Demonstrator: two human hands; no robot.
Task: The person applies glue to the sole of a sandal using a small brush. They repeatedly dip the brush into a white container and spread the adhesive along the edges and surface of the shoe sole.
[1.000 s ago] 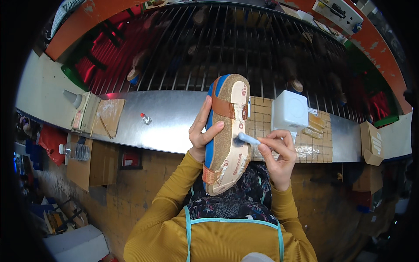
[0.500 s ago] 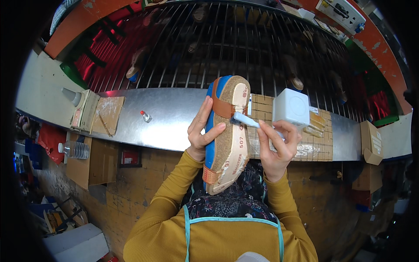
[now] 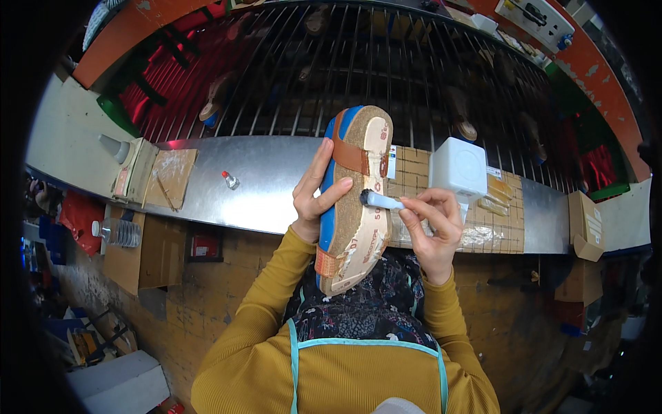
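My left hand (image 3: pixel 315 193) grips a sandal on its last (image 3: pixel 345 214) from the left side, its underside turned up toward me. The sandal has a cork footbed, a blue side, brown straps and a pale printed strip down the middle. A pale-handled brush (image 3: pixel 383 201) is pinched between the thumb and fingers of my right hand (image 3: pixel 434 224). Its dark bristles touch the cork or the edge of the strip, below the brown strap. Just beyond my right hand stands a white square container (image 3: pixel 459 170) on the cardboard.
A metal worktop (image 3: pixel 269 172) runs across, carrying taped cardboard (image 3: pixel 493 231) on the right and a small red-capped bottle (image 3: pixel 229 180) on the left. Farther left lies a stained board (image 3: pixel 171 179) with a thin stick. Beyond is a rack of metal bars (image 3: pixel 276 117) with shoes around it.
The brush has moved down and slightly left along the sole, and its dark bristles now show. The sandal and both hands have shifted slightly.
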